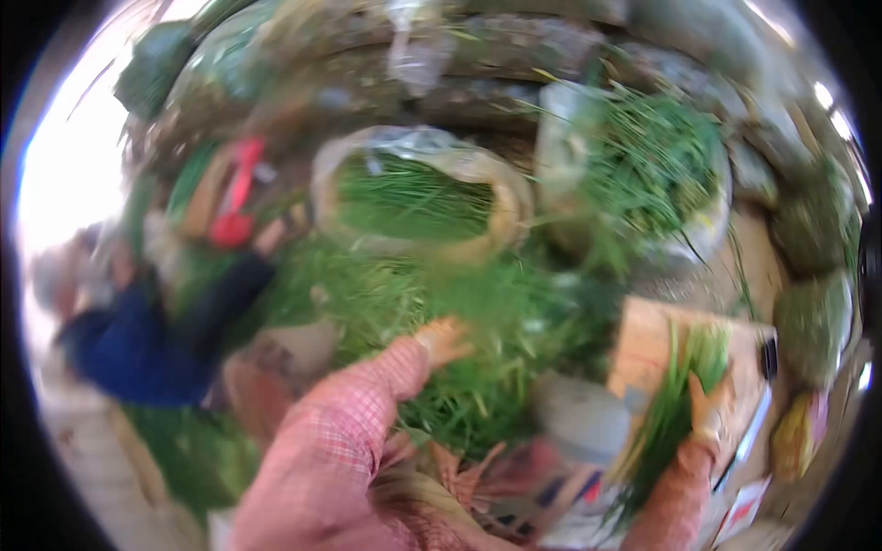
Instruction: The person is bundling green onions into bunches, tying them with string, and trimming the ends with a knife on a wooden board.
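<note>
My right hand [712, 404] is wrapped round a bunch of long green stalks [678, 404] on a wooden board [638, 344]. The cut-looking pale ends point away from me and the long leaves trail towards my body. Out over a heap of loose greens [487, 395] reaches my left hand [446, 340], its fingers smeared by motion. A green blur of leaves [478, 285] spreads just beyond it, and I cannot tell whether that hand grips them. Along the board's right edge lies a long thin blade [746, 436] with a black handle [769, 359].
Behind the heap stands an open sack [514, 207] of green stalks. A fuller sack [560, 138] of greens is to its right. At left, a person in dark blue [138, 358] bends over greens near a red object [234, 225]. Stuffed bags [496, 46] line the back.
</note>
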### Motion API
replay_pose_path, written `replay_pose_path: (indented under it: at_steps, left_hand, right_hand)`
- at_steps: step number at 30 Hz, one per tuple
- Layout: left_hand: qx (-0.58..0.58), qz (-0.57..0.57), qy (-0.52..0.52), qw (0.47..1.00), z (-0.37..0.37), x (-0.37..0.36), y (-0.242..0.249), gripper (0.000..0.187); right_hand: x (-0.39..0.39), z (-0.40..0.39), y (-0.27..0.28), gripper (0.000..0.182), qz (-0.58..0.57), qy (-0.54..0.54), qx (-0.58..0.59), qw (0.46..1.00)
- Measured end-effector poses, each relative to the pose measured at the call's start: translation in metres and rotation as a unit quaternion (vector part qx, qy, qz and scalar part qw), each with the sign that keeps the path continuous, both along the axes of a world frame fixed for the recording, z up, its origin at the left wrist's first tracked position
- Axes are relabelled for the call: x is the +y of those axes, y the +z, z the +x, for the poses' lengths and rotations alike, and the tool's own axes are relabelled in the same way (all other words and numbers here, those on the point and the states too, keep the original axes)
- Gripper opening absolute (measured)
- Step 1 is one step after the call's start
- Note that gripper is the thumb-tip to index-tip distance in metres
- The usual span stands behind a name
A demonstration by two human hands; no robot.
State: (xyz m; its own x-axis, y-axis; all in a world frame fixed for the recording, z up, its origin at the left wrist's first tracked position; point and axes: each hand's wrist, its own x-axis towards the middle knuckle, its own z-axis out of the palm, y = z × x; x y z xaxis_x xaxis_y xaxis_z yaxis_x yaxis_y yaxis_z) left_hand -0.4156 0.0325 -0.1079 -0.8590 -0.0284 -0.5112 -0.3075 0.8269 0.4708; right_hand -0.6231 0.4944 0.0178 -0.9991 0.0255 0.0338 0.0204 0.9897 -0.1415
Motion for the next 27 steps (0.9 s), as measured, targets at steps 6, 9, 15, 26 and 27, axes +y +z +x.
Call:
replay_pose_path:
  at_steps: [6, 9, 15, 26, 27]
  left_hand:
    - [-0.054, 0.131, -0.001, 0.990, 0.138, -0.003, -0.068, 0.069]
    - [-0.198, 0.199, 0.049, 0.959, 0.171, -0.004, -0.051, 0.074]
    - [-0.236, 0.316, -0.088, 0.915, 0.097, -0.066, -0.024, 0.074]
    - [0.278, 0.131, 0.667, 0.679, 0.024, -0.371, -0.106, 0.045]
    - [0.299, 0.100, 0.699, 0.642, 0.027, -0.372, -0.132, 0.047]
  right_hand:
    - [-0.069, -0.023, 0.073, 0.078, 0.087, 0.171, 0.049, 0.980]
    - [-0.245, -0.017, 0.102, 0.061, -0.138, 0.384, -0.018, 0.913]
    - [-0.533, -0.023, -0.023, 0.049, -0.191, 0.623, -0.218, 0.726]
    - [-0.755, 0.051, -0.215, 0.080, -0.026, 0.612, -0.147, 0.777]
    - [-0.759, 0.055, -0.238, 0.098, 0.043, 0.617, -0.139, 0.774]
